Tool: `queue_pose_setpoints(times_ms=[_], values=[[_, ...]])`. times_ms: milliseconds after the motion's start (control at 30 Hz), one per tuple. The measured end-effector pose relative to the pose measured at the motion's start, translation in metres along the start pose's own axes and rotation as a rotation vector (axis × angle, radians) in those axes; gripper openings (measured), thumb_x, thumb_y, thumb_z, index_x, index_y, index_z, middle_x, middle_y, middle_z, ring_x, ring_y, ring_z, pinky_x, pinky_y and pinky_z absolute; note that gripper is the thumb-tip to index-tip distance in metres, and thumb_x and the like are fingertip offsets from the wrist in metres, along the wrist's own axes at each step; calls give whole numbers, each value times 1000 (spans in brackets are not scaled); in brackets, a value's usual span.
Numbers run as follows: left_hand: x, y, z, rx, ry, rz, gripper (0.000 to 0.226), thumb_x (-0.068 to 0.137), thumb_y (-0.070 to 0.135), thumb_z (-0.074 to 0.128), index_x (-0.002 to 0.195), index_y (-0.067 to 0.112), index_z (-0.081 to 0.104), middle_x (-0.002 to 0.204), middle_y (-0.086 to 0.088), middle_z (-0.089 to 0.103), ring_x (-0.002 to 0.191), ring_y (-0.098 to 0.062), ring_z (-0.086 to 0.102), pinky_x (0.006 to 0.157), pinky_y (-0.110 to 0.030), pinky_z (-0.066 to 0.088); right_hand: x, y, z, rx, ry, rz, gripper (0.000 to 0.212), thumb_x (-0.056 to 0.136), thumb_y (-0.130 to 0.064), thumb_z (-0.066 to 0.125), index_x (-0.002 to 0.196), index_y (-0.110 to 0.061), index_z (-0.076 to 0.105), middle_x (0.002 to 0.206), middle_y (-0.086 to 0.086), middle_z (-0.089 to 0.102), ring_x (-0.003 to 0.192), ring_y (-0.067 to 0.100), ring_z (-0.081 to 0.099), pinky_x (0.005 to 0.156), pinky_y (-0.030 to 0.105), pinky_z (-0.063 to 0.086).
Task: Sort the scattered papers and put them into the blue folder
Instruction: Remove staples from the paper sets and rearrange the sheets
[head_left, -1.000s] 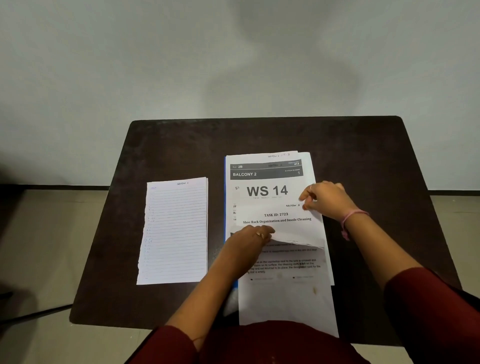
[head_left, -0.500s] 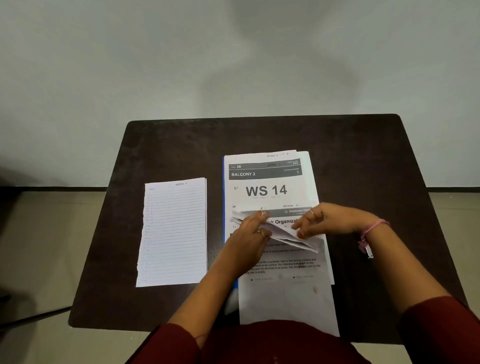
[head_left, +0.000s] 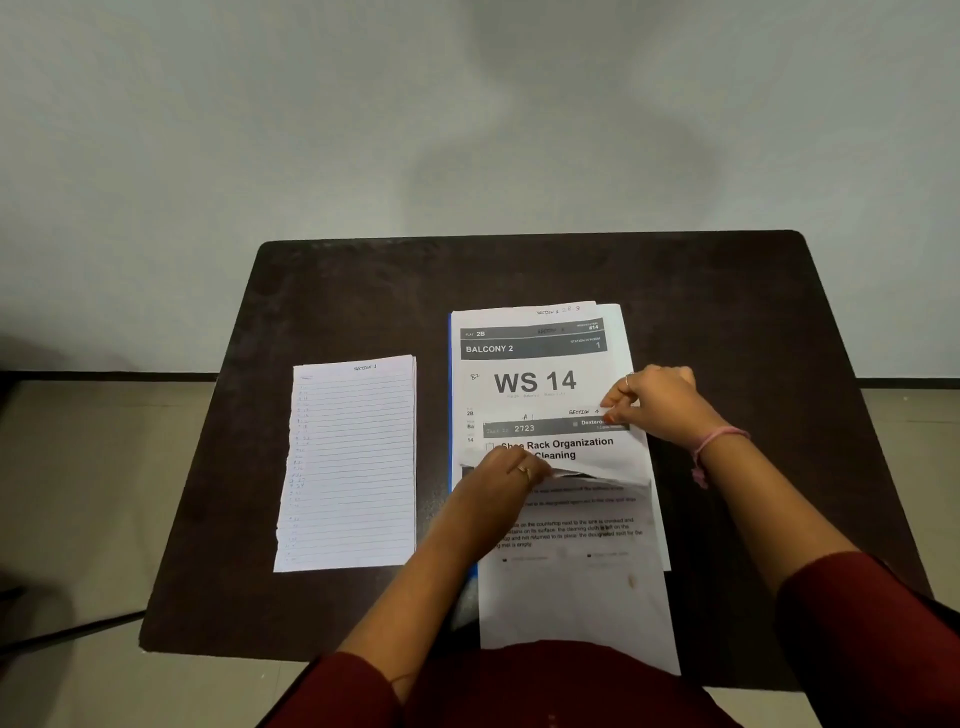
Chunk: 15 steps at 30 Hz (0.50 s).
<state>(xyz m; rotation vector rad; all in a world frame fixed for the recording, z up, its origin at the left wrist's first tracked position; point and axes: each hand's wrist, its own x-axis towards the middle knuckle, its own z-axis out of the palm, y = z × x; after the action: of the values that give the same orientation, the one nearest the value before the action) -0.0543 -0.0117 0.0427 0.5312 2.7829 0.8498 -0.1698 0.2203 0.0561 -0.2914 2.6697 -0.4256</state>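
Head view: hands (head_left: 582, 441) pinch folded sheet (head_left: 571, 447).

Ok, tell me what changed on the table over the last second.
The right hand moved toward the person, then back, and now pinches the top right corner of the Shoe Rack sheet. That sheet shows a different printed face, dark header uppermost. The left hand kept its grip on the sheet's near edge. The lined sheet, WS 14 sheet and blue folder stayed put.

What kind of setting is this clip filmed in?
Probably a plain indoor room set up for paperwork: a small dark table against a bare pale wall, tiled floor, printed sheets and a lined page on the table.
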Motion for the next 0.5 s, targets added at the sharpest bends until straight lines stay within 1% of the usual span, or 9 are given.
queue_pose_setpoints(times_ms=[67,100,133,200,267,333,367,433,500], values=[[2,3,-3,8,-10,-48,37,100,14,45,137,16,47,115,-2,60,109,-16,51,88,-30,48,-7,3,2,17,0,-40,8,86,-36,67,91,-35,73,87,-18,71,92,3,58,90,32,32],[4,1,0,24,33,-37,40,101,17,41,141,14,44,112,-4,62,106,-19,52,85,-34,51,-13,4,2,63,-14,-68,8,85,-34,68,90,-35,74,89,-18,72,89,1,60,91,31,39],[5,1,0,63,34,-6,42,100,21,38,141,10,43,108,-5,63,101,-23,54,80,-38,54,-19,4,1,138,-39,-105,8,84,-31,69,89,-35,74,91,-17,72,84,-1,61,86,23,44],[4,-4,1,146,-20,28,49,99,28,29,141,5,42,109,-6,64,96,-26,54,78,-41,55,-32,3,-3,307,-149,-173,13,82,-23,72,84,-36,73,96,-14,73,84,-6,62,73,7,42],[6,-4,1,197,-40,30,52,99,30,25,140,3,43,114,-9,63,94,-26,52,79,-42,54,-46,2,-9,495,-349,-171,15,82,-16,72,84,-31,74,108,-13,70,98,-5,61,80,7,44],[7,1,-2,153,10,37,43,97,21,39,133,3,52,103,-11,65,88,-28,56,71,-42,56,-55,4,-11,697,-513,-137,11,82,-14,71,91,-20,74,115,-8,68,107,2,62,89,15,48],[9,4,-3,125,41,45,36,93,15,49,126,3,59,95,-11,66,83,-29,57,65,-42,57,-58,4,-10,787,-517,-120,15,83,-18,70,97,-17,72,116,-6,68,109,6,62,90,18,49],[11,8,-6,78,126,53,27,90,13,55,112,4,68,88,-10,64,77,-28,58,57,-41,57,-62,7,-2,926,-423,-61,42,81,-42,69,114,-16,65,117,-4,68,111,10,62,92,22,49],[13,9,-5,48,172,-17,32,88,17,59,117,6,64,106,-14,62,91,-32,59,71,-44,58,-63,12,14,1107,-332,69,77,65,-71,67,120,-17,61,118,1,67,109,16,63,91,25,52]])
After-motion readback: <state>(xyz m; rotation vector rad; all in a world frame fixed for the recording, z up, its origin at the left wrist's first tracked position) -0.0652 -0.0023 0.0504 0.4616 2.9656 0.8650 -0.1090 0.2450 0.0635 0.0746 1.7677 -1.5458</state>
